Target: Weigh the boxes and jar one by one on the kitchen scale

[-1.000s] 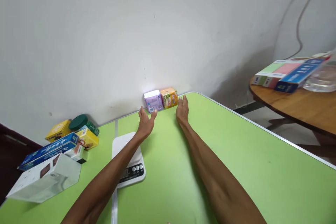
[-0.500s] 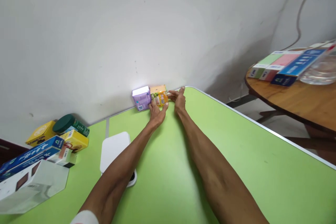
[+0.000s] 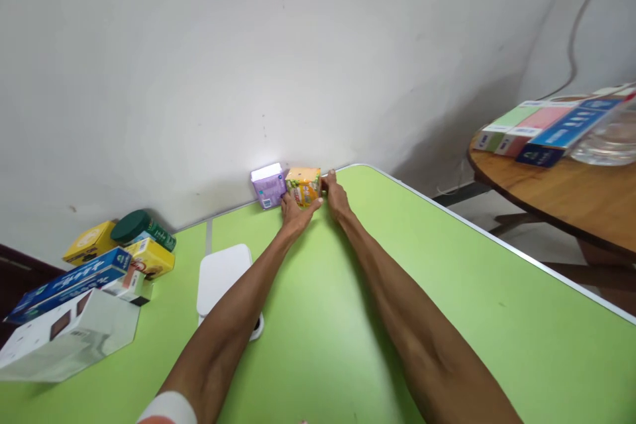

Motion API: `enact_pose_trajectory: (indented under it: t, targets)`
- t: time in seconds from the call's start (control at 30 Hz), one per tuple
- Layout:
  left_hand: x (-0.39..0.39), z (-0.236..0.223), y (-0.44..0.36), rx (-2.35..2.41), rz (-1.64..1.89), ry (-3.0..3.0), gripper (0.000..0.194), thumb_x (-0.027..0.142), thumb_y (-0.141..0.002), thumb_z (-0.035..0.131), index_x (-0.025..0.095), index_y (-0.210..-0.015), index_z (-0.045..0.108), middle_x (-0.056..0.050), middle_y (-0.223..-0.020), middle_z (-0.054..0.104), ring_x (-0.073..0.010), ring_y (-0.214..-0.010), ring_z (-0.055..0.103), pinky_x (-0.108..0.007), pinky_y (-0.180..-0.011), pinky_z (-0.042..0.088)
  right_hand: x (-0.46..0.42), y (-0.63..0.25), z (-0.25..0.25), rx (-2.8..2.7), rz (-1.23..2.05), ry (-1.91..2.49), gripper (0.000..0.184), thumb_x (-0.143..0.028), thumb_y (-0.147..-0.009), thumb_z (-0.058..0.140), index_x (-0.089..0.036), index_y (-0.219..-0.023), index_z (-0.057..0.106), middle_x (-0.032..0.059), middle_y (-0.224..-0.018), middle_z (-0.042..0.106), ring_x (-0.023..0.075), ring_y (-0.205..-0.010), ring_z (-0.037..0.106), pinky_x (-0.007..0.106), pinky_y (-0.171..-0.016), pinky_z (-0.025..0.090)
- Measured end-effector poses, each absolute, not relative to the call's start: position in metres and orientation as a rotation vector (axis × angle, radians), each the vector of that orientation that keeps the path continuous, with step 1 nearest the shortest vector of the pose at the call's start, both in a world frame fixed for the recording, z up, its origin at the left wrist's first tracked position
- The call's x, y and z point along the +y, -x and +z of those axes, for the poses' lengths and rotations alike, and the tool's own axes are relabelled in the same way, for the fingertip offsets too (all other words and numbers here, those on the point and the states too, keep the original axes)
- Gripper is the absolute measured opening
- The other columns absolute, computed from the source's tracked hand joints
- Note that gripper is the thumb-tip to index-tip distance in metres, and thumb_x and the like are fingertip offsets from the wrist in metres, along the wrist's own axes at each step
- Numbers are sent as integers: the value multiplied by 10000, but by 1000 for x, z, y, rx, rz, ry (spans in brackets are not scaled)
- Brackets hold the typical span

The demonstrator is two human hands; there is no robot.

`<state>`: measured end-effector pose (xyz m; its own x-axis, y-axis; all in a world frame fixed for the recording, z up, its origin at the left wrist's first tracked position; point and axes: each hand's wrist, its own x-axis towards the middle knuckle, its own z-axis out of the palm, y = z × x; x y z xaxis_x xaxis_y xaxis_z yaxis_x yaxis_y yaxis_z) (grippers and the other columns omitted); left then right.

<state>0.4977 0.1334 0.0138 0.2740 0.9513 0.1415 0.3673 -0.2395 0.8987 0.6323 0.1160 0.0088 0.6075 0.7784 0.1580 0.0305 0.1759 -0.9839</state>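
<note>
Against the wall at the table's back edge stands a small orange and yellow box (image 3: 304, 185) with printed fruit. My left hand (image 3: 297, 217) is at its left front, fingers curled along the left side and thumb across the front. On the opposite side, my right hand (image 3: 336, 199) presses its bent fingers to the box, so it is held between both hands. A purple pack with a white top (image 3: 269, 185) leans beside the box, close to my left fingertips. My left forearm covers part of a white kitchen scale (image 3: 221, 275), including most of its control panel.
On the left of the green table (image 3: 318, 318) are a white box (image 3: 74, 334), a long blue box (image 3: 69, 285), yellow boxes (image 3: 152, 257) and a green-lidded jar (image 3: 142, 228). A round wooden table (image 3: 561, 199) on the right bears several cartons (image 3: 536, 122) and a clear glass dish (image 3: 609, 146).
Both hands, first apart on either side of the two packs, have closed in on the orange box. My left hand moved right across the purple pack's front. The orange box has turned slightly.
</note>
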Motion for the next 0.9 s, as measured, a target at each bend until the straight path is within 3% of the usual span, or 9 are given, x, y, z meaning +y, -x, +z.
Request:
enact_pose_trajectory:
  t: [0.1,0.23,0.5,0.67,0.9]
  targets:
    - [112,24,-482,1388,853,-1723,1057,551,-588,943,147,-1411,416,-283,-1523,469,-428,-1480,405,-531,-1199,339,76,-622,6,-923,574,1377,867,-910,-888,224,-207,-759,714,92,-819,750,273,-881,684,402,-920,502]
    - [72,35,-458,1331,832,-1808,928,481,-548,967,198,-1287,485,-209,-1380,580,-411,-1372,511,-519,-1130,406,7,-603,2,-1129,493,1380,769,-895,-882,343,-221,-810,705,88,-941,765,287,-940,656,407,-935,499]
    - [-14,79,-403,1184,803,-2135,750,573,-538,952,212,-1063,557,-111,-1102,653,-307,-1015,645,-434,-880,524,-102,-551,45,-1178,397,1533,642,-818,-918,427,-231,-832,671,62,-845,721,250,-779,624,366,-747,503]
    - [-33,102,-323,1315,940,-2119,650,541,-623,903,217,-1050,535,-63,-1079,667,-243,-952,656,-372,-820,521,-100,-492,83,-1402,469,1379,538,-714,-962,470,-222,-854,658,60,-857,723,231,-778,638,334,-735,501]
    - [-24,83,-228,1557,930,-2043,572,436,-653,883,215,-1051,539,-67,-1091,690,-245,-964,692,-363,-844,531,-63,-405,64,-1592,555,1328,576,-702,-987,358,-226,-838,648,78,-856,714,240,-775,646,348,-713,489]
